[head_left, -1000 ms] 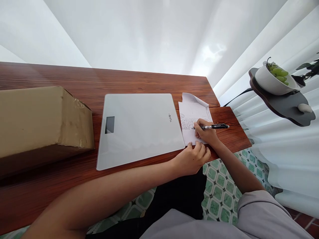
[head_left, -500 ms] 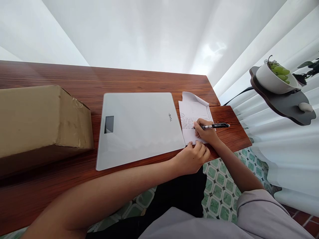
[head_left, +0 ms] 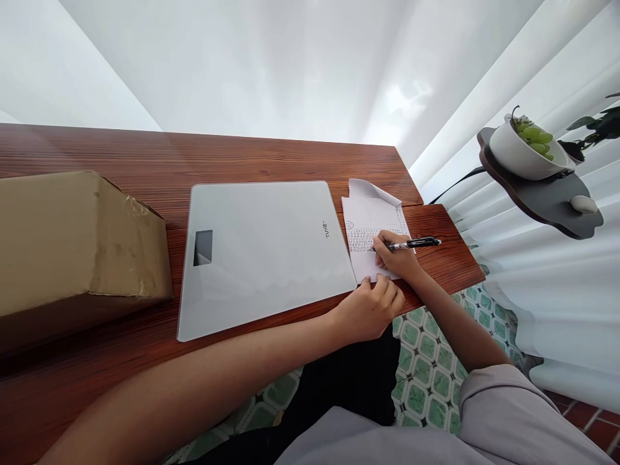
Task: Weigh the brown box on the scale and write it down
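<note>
White curtains back a wooden table (head_left: 290, 155), where a sheet of paper (head_left: 371, 216) lies right of centre, just beside a flat glass scale (head_left: 261, 252), with a cardboard box (head_left: 72, 239) at the left. Writing seems to be the step in hand: the right hand (head_left: 394, 258) is closed around a black pen (head_left: 411, 243), tip on the paper. The left hand (head_left: 371, 310), fingers loosely curled and holding nothing, pins the sheet's near edge; the next line likely needs that steadying.

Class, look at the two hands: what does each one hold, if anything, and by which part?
The right hand holds a black pen near its writing tip. The left hand holds nothing; its fingers press the near edge of the paper.
</note>
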The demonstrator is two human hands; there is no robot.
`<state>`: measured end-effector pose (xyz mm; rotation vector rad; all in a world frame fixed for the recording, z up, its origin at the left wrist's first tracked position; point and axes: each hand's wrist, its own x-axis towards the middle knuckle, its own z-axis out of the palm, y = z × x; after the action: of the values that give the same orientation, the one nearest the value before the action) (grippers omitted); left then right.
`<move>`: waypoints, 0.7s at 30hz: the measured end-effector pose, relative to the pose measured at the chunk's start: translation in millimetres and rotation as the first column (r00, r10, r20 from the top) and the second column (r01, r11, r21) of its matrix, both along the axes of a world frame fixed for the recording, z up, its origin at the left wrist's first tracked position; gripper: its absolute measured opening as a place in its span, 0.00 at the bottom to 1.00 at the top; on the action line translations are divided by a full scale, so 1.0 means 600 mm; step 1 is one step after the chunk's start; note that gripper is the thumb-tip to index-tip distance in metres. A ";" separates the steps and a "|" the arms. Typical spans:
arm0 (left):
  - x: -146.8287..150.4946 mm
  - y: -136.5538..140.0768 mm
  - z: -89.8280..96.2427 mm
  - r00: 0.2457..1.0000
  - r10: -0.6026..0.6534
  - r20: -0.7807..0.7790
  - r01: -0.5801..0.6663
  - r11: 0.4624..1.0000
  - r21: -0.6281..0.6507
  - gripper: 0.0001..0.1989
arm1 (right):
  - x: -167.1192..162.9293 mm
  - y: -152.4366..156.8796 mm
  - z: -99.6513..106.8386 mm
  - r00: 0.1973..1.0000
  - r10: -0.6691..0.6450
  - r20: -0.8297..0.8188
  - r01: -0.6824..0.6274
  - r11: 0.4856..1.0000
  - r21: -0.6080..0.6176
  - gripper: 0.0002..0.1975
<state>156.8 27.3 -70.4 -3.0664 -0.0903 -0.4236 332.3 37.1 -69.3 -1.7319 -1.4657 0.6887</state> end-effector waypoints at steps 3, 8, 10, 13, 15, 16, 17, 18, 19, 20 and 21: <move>-0.001 0.001 0.001 1.000 -0.001 0.007 0.001 1.000 0.000 0.18 | 0.001 -0.001 -0.003 1.000 -0.007 0.002 0.007 1.000 0.007 0.17; 0.000 -0.001 0.000 1.000 0.004 0.028 -0.004 1.000 0.011 0.18 | 0.003 -0.003 -0.003 1.000 -0.019 -0.021 0.020 0.999 0.035 0.17; 0.000 -0.002 -0.001 1.000 -0.001 0.024 0.000 1.000 0.011 0.17 | 0.003 -0.003 -0.003 1.000 -0.017 -0.017 0.018 0.999 0.041 0.17; -0.001 -0.001 -0.001 1.000 -0.002 0.015 0.002 1.000 0.003 0.15 | 0.002 -0.002 -0.003 1.000 -0.012 0.006 0.011 0.999 0.035 0.17; -0.001 0.000 -0.001 1.000 0.000 0.018 0.000 1.000 0.001 0.15 | 0.002 -0.002 -0.003 1.000 -0.011 0.018 0.011 1.000 0.028 0.17; -0.001 0.000 0.000 1.000 -0.001 0.016 0.001 1.000 0.000 0.15 | 0.002 -0.001 -0.003 1.000 -0.011 0.022 0.011 1.000 0.024 0.17; -0.001 0.000 -0.001 1.000 -0.001 0.011 0.001 1.000 -0.001 0.15 | 0.002 -0.001 -0.002 1.000 -0.011 0.026 0.011 1.000 0.020 0.17; -0.001 0.000 0.000 1.000 -0.002 0.005 0.002 1.000 -0.002 0.15 | 0.002 -0.001 -0.001 1.000 -0.010 0.029 0.010 1.000 0.017 0.17; -0.001 0.000 0.000 1.000 -0.001 0.000 0.001 1.000 -0.003 0.16 | 0.002 -0.001 -0.001 0.999 -0.009 0.032 0.009 1.000 0.014 0.17; -0.001 0.000 0.000 1.000 0.000 0.000 0.000 1.000 -0.003 0.16 | 0.002 -0.001 0.000 0.999 -0.007 0.034 0.007 1.000 0.012 0.17; -0.001 0.000 0.000 1.000 -0.001 0.002 0.001 1.000 -0.003 0.16 | 0.002 -0.001 0.000 0.999 -0.006 0.034 0.005 1.000 0.010 0.17</move>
<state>156.2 27.0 -70.4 -3.0695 -0.0896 -0.4263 333.7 36.3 -69.3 -1.7472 -1.4849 0.6506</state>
